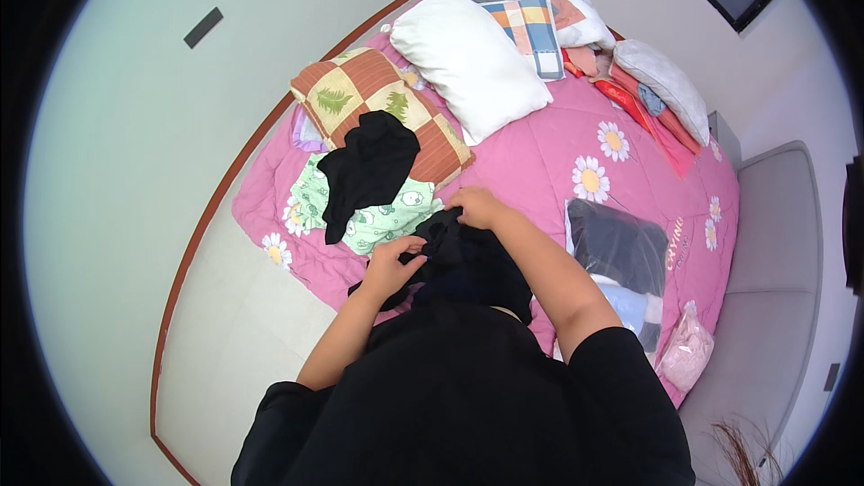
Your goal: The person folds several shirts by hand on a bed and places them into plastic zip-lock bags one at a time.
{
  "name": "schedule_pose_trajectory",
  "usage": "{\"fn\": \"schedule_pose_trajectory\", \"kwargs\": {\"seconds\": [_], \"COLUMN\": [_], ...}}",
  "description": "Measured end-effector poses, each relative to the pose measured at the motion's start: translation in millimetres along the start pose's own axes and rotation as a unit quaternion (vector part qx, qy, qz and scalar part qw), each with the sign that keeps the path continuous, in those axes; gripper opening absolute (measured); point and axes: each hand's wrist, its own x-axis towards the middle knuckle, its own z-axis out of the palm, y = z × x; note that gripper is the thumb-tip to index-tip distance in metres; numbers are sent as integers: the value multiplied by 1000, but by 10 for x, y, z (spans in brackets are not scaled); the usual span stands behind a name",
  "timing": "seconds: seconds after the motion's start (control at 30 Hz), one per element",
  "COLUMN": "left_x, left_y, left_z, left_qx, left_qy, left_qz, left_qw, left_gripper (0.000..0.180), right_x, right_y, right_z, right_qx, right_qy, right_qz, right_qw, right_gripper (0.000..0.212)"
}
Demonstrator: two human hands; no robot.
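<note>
A dark black garment [441,232] is bunched in front of my body at the near edge of the bed, and its exact kind is hard to make out against my black clothing. My right hand [477,207] pinches its upper right part with bent fingers. Lower and to the left, my left hand [396,265] curls its fingers and thumb round the garment's left side. Just beyond my hands, another crumpled black garment [373,166] lies over a light green printed cloth [396,220] and part of a brown checked pillow [328,81].
The bed has a pink daisy-patterned quilt [531,162]. White [468,58] and checked pillows [531,31] lie toward the back. On the right are a clear-wrapped dark textile [616,243], a pink bagged bundle [687,348] and a grey headboard [765,279]. Pale floor [234,333] lies left.
</note>
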Motion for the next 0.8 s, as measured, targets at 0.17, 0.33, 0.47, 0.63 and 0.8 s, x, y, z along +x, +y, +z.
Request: {"fn": "schedule_pose_trajectory", "kwargs": {"seconds": [0.17,0.33,0.47,0.63,0.8], "left_x": [-113,-184,-245,-257,-306], "left_y": [89,79,32,75,101], "left_z": [3,64,143,205,202], "left_qx": [13,23,30,35,50], "left_qy": [29,75,122,127,113], "left_qz": [-23,-30,-29,-32,-42], "left_qw": [999,996,992,991,991], "left_gripper": [27,26,24,23,23], "right_x": [92,-1,-174,-321,-495], "right_y": [7,130,89,-26,-101], "right_z": [52,-152,-274,-107,195], "right_qx": [9,66,129,111,152], "right_qy": [-11,73,100,166,140], "right_qz": [-50,25,28,104,91], "right_qw": [999,995,986,974,974], "right_gripper": [13,11,11,14,13]}}
